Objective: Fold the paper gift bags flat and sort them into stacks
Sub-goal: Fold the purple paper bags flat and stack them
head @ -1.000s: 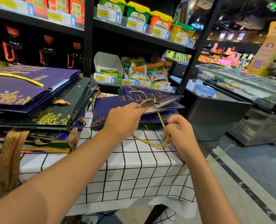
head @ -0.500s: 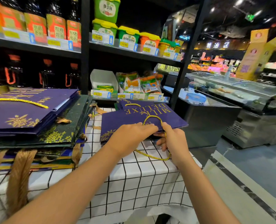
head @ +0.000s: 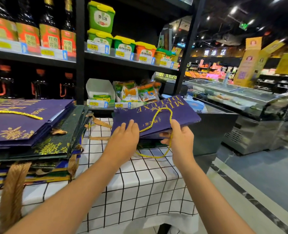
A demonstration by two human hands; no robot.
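Supermarket shelving (head: 80,53) fills the background from nine to twelve o'clock, stocked with dark bottles and lidded tubs, while a freezer cabinet (head: 251,105) runs off toward three o'clock. Below, a table under a grid-patterned cloth (head: 139,183) serves as the work surface. At nine o'clock a tall stack (head: 32,137) of flattened bags has been built up, purple on top of dark green, which suggests sorting is well along. At the centre, a purple gift bag (head: 156,117) lettered in gold is held tilted, its far end raised toward one o'clock, above a smaller pile just visible beneath it at the table's far edge. The left hand (head: 124,141) is laid flat on the bag's near edge with straight fingers, apparently to press the panel down. The right hand (head: 180,141) is closed on the near right edge, thumb on top, apparently so the bag can be steered. A yellow cord handle (head: 155,155) hangs loose beside that hand.
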